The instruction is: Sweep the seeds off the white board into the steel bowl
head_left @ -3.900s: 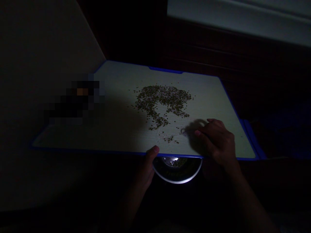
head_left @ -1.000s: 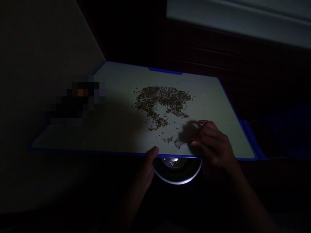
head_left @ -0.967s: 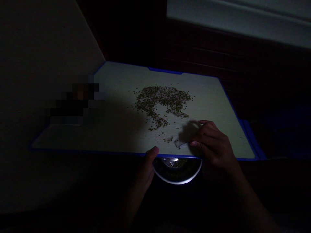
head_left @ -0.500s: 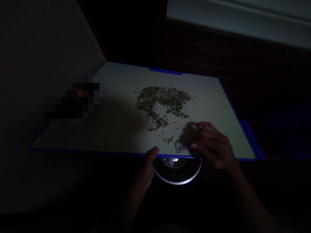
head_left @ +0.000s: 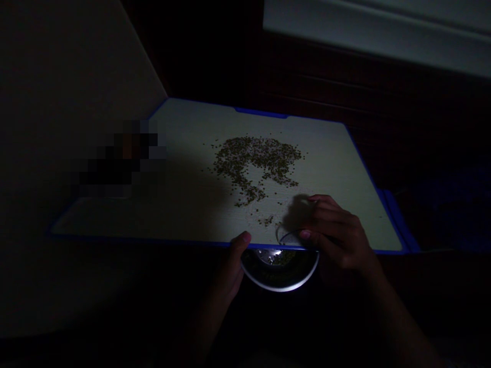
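Small greenish-brown grains (head_left: 253,153), like mung beans, lie scattered over a pale board (head_left: 184,214) with a blue rim. My right hand (head_left: 341,230) is closed at the board's near edge, pinching a thin, see-through curved piece (head_left: 290,237) whose kind I cannot make out. The piece touches the board by a few loose grains. My left hand (head_left: 236,266) lies against the left side of a shiny metal bowl (head_left: 284,289), its thumb over the board's edge and its other fingers mostly hidden. Grains lie in the bowl, partly under the board edge.
A blurred-out dark object (head_left: 115,163) rests at the board's left side. A pale surface (head_left: 76,61) stands on the left, and a light ledge (head_left: 376,36) runs across the upper right. The surroundings are very dark.
My right hand has drawn the see-through piece slightly toward the board's near edge, with a few grains at the rim. My left hand and the bowl stay put.
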Action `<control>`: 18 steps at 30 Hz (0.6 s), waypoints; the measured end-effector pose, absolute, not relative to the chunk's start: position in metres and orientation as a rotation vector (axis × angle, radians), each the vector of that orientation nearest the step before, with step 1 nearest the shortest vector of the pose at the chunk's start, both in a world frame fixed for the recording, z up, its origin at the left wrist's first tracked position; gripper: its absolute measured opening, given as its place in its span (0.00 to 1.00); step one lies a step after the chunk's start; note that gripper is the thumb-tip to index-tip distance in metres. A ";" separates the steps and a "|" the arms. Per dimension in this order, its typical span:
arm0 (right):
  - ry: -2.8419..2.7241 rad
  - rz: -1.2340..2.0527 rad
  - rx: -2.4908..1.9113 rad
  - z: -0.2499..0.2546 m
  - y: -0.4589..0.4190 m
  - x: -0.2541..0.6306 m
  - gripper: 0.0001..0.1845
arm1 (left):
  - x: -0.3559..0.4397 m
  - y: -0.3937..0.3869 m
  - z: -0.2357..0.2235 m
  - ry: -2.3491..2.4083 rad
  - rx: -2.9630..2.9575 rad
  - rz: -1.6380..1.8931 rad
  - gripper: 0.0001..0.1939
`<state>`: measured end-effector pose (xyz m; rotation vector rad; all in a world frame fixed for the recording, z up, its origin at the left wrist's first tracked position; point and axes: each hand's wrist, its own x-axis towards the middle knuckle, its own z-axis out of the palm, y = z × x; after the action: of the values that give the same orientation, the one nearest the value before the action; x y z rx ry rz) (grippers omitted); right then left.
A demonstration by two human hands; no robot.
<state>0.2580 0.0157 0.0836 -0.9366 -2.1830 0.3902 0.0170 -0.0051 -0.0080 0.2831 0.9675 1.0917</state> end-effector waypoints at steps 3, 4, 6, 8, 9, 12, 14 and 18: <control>-2.190 0.416 -0.947 0.084 0.015 0.258 0.08 | 0.016 -0.005 -0.010 0.958 0.282 1.074 0.20; -2.188 0.420 -0.946 0.085 0.015 0.257 0.08 | 0.016 -0.005 -0.010 0.965 0.280 1.066 0.21; -2.184 0.422 -0.929 0.084 0.016 0.257 0.08 | 0.016 -0.006 -0.011 0.991 0.272 1.069 0.21; -2.177 0.423 -0.917 0.084 0.016 0.257 0.08 | 0.016 -0.006 -0.011 1.012 0.271 1.083 0.22; -2.176 0.424 -0.914 0.084 0.016 0.257 0.09 | 0.016 -0.006 -0.011 1.010 0.277 1.087 0.23; -2.187 0.434 -0.917 0.084 0.016 0.258 0.09 | 0.016 -0.005 -0.012 0.988 0.299 1.084 0.22; -2.193 0.429 -0.913 0.084 0.016 0.258 0.09 | 0.016 -0.004 -0.012 0.984 0.292 1.075 0.22; -2.181 0.414 -0.903 0.083 0.015 0.258 0.08 | 0.017 -0.003 -0.012 0.987 0.268 1.075 0.23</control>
<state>0.2581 0.0149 0.0826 -0.9033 -2.1814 0.4145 0.0167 -0.0030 -0.0120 0.2681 0.9869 1.0749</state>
